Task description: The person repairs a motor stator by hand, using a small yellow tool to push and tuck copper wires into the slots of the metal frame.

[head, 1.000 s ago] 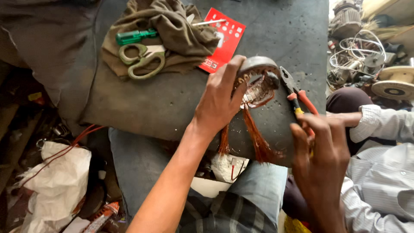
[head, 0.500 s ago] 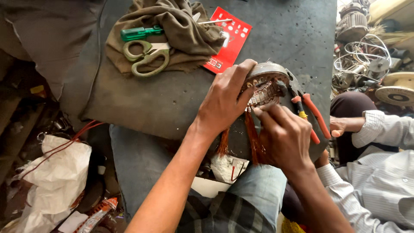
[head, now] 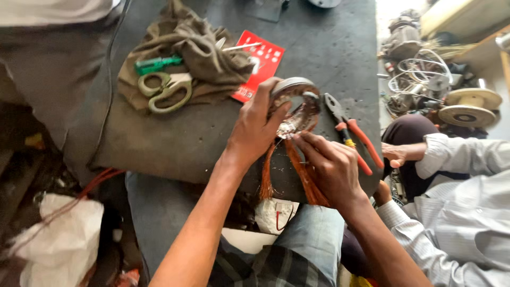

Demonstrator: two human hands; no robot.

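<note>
Head view: stator [head: 297, 109] near table edge [head: 319, 194].

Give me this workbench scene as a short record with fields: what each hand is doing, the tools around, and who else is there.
Left hand: grips the round motor stator, tilted on the dark bench.
Right hand: fingers pinch the copper wire strands hanging from the stator.
Pliers: red-handled, lying on the bench right of the stator.
Scissors: on the olive rag.
Other person: sleeve at right.
</note>
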